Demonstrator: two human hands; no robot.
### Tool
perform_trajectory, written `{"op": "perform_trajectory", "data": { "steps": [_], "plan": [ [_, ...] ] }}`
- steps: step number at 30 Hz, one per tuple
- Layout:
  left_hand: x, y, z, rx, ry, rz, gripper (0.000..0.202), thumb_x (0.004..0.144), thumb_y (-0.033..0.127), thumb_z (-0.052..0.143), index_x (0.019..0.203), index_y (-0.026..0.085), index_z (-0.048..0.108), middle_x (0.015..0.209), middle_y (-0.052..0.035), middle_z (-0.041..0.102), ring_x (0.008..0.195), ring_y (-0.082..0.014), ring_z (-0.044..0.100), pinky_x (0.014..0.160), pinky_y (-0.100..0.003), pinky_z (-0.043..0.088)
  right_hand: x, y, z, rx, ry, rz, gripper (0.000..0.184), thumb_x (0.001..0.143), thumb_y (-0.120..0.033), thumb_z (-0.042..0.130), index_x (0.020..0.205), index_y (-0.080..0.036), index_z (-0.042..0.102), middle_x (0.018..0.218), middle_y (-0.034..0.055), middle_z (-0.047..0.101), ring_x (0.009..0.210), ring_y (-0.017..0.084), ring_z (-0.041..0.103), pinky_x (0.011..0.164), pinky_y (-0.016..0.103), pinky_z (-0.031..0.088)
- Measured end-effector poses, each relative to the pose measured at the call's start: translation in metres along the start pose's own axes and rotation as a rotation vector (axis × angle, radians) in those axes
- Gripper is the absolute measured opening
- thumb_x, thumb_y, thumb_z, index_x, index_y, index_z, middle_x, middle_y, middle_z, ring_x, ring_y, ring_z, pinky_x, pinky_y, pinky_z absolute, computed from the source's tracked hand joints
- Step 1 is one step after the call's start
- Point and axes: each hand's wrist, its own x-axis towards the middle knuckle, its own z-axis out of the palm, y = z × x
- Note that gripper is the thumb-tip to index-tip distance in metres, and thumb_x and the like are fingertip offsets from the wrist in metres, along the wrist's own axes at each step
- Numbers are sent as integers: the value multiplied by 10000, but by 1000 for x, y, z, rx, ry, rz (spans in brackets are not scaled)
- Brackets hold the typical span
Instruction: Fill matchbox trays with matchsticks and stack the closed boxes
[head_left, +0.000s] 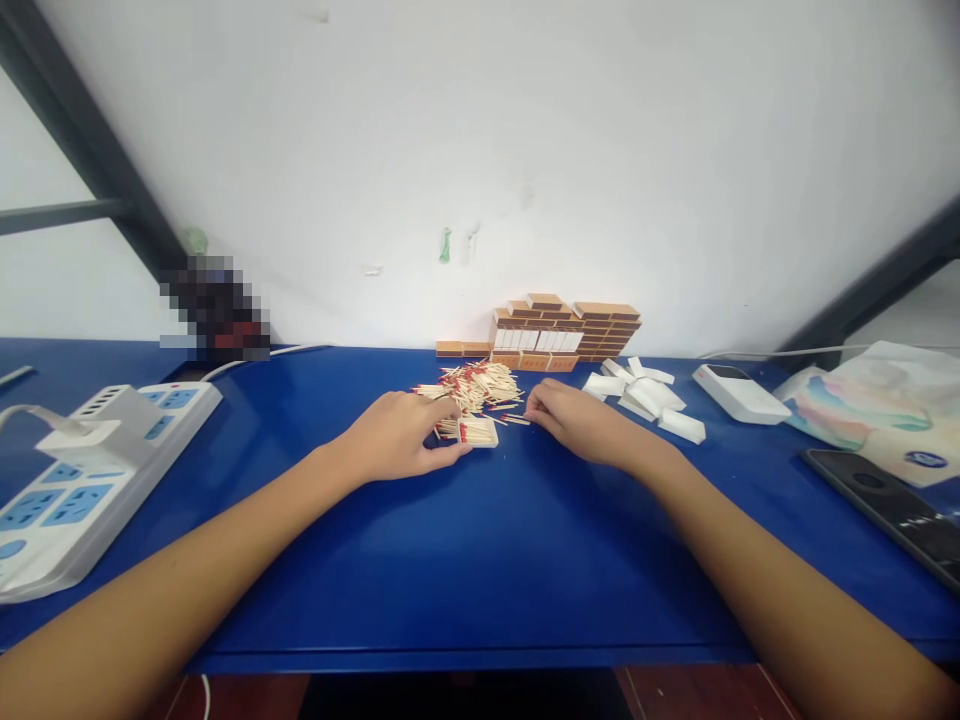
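The table (pixel 487 570), blue, fills the foreground, with both forearms crossing its near edge. Left to right: a power strip (pixel 82 480); the left hand (pixel 397 440), curled loosely about a small match tray (pixel 478 431) and holding it flat on the table; a loose match pile (pixel 476 385) just behind the tray; the right hand (pixel 577 420), fingers drawn together low over stray matches beside the tray. Whether they pinch a match cannot be told. Judged good practice: keep the tray pinned, lay matches parallel with red heads one way, and take few at a time. Stacked matchboxes (pixel 562 330) stand against the wall; rightward lie white card pieces (pixel 652 395), a white device (pixel 739 392), a plastic bag (pixel 877 400) and a phone (pixel 885 500), the last two cut off by the frame. A pixelated object (pixel 217 310) at far left is unreadable.
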Motion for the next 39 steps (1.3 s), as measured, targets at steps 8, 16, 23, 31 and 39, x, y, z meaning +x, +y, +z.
{"op": "perform_trajectory", "data": {
  "steps": [8, 16, 23, 31, 39],
  "plan": [
    [0, 0, 0, 7, 2, 6, 350, 977, 533, 585, 962, 192, 666, 681, 6, 668, 591, -161, 612, 579, -293, 358, -1, -4, -1, 130, 20, -77, 133, 1007, -326, 587, 953, -207, 615, 1009, 75, 613, 828, 202, 586, 759, 336, 467],
    [0, 0, 0, 9, -3, -1, 349, 975, 532, 596, 944, 191, 665, 679, -3, 678, 585, -167, 610, 576, -285, 345, -1, -6, 3, 101, -4, -30, 149, 1041, -272, 515, 928, -205, 587, 1019, 84, 622, 822, 199, 612, 771, 338, 472],
    [0, -1, 1, -6, 7, 8, 339, 972, 524, 601, 946, 190, 658, 663, 7, 660, 561, -154, 593, 560, -278, 335, -2, -10, 1, 88, -9, 1, 144, 1057, -258, 497, 942, -209, 568, 1042, 80, 603, 838, 199, 618, 775, 329, 462],
    [0, 2, 6, -40, 23, 12, 345, 960, 527, 622, 1008, 190, 678, 657, 14, 645, 561, -152, 589, 552, -277, 338, -15, -47, -3, 84, 122, -160, 110, 1067, -267, 477, 979, -223, 526, 1085, 93, 617, 824, 204, 611, 726, 332, 459],
    [1, 2, 6, -81, 61, 23, 320, 959, 507, 613, 930, 192, 659, 626, 27, 624, 526, -132, 556, 541, -267, 338, -17, -60, 6, 76, 114, -207, 71, 1057, -241, 485, 1024, -209, 540, 1068, 86, 640, 762, 184, 614, 669, 321, 441]
  ]
}}
